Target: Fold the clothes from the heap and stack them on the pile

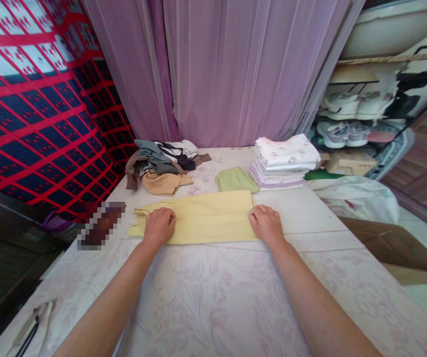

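Note:
A yellow garment [213, 218] lies flat on the table, folded into a long strip with a crease or layer edge along its middle. My left hand [159, 225] rests near its left end, fingers curled down onto the cloth. At the right end, my right hand [266, 223] has its fingers closed on the garment's edge. Just behind the strip is a folded light green garment [236, 179]. The fingertips of both hands are partly hidden, pressed against the yellow cloth.
A loose heap of clothes [161, 163] sits at the back left, and a folded stack of white cloths [286, 161] at the back right. Purple curtains [213, 74] hang behind the table [213, 302]. Right of it stand a shoe rack [388, 119] and a cardboard box [402, 243].

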The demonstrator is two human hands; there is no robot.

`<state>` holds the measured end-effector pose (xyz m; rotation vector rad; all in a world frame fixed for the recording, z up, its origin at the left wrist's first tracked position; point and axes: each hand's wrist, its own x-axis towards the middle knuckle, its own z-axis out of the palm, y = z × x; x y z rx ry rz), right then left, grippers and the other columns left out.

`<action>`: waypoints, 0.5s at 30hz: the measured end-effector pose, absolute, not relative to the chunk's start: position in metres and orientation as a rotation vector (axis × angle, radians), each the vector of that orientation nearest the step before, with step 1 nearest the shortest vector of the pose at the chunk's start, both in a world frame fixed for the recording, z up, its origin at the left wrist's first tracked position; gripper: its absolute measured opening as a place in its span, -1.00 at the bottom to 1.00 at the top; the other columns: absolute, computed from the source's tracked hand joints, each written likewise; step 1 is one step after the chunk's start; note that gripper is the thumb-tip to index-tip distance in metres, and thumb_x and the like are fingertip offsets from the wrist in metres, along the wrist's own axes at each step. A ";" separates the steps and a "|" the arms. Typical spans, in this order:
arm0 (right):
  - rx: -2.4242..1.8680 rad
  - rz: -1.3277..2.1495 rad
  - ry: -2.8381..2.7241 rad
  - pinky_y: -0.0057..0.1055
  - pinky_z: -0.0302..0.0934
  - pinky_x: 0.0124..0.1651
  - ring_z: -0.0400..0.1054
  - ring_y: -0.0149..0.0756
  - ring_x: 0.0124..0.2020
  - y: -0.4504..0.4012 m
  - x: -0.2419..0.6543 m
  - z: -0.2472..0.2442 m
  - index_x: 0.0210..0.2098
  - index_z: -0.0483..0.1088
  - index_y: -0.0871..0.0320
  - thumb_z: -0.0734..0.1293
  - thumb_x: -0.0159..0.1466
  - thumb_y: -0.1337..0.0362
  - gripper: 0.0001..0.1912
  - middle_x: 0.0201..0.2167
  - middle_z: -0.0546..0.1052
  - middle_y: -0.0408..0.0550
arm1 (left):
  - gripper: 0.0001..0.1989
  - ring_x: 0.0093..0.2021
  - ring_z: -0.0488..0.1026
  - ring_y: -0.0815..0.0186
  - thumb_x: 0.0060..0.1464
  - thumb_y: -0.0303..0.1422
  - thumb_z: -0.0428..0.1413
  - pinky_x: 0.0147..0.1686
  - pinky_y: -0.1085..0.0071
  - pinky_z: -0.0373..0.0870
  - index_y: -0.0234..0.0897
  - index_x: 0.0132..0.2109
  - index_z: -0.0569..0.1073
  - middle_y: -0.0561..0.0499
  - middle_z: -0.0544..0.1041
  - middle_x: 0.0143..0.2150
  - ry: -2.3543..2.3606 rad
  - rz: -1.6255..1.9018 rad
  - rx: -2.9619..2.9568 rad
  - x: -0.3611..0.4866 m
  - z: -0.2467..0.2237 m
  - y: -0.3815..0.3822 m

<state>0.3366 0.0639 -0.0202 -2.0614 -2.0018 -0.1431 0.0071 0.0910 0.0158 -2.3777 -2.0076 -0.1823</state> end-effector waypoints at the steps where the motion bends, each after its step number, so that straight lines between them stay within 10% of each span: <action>1: -2.052 -0.141 -2.003 -0.32 0.01 -0.17 0.29 -0.21 -0.16 0.064 0.337 -0.020 -0.32 0.44 0.12 0.20 0.28 0.27 -0.82 -0.24 0.50 -0.01 | -0.79 -0.03 0.38 0.11 0.09 -0.37 0.01 -0.07 0.17 0.25 -0.24 -0.14 0.46 -0.10 0.52 -0.09 -1.988 -0.206 -2.381 0.009 0.016 0.090; 15: -1.646 0.233 -2.315 -0.07 -0.30 0.31 -0.15 -0.22 0.35 0.070 0.235 -0.015 0.30 0.04 0.15 0.01 0.35 0.17 -0.45 0.35 0.03 -0.01 | -0.44 0.38 -0.12 0.10 0.27 -0.05 -0.29 0.26 -0.05 -0.21 -0.08 0.34 0.05 -0.04 -0.02 0.40 -1.564 0.023 -2.742 0.046 -0.024 0.080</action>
